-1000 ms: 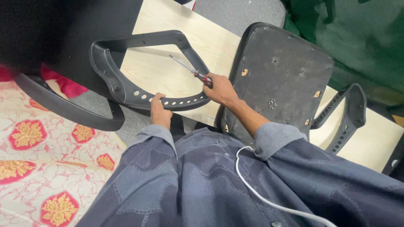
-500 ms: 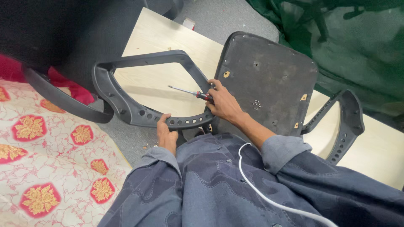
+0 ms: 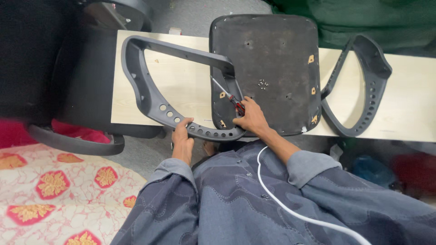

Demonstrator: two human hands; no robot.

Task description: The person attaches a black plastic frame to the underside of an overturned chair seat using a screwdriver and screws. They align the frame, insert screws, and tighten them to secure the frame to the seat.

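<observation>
An upturned black chair seat (image 3: 272,63) lies on a pale wooden board (image 3: 181,86). A grey plastic armrest loop (image 3: 150,95) with a row of holes sits at its left side. My left hand (image 3: 182,136) grips the near curve of that armrest from below. My right hand (image 3: 250,119) holds a red-handled screwdriver (image 3: 229,97), its shaft pointing up-left toward where the armrest meets the seat. A few small screws (image 3: 262,83) lie on the middle of the seat's underside.
A second grey armrest (image 3: 363,86) rests on the board at the seat's right. A black chair part (image 3: 77,90) stands left of the board. A red and gold patterned cloth (image 3: 59,190) covers the floor at lower left. A white cable (image 3: 290,204) runs across my dark jacket.
The view has shifted, so the board and seat now lie squarer and more central. Both hands keep their grips; the screwdriver tip stays near the armrest joint.
</observation>
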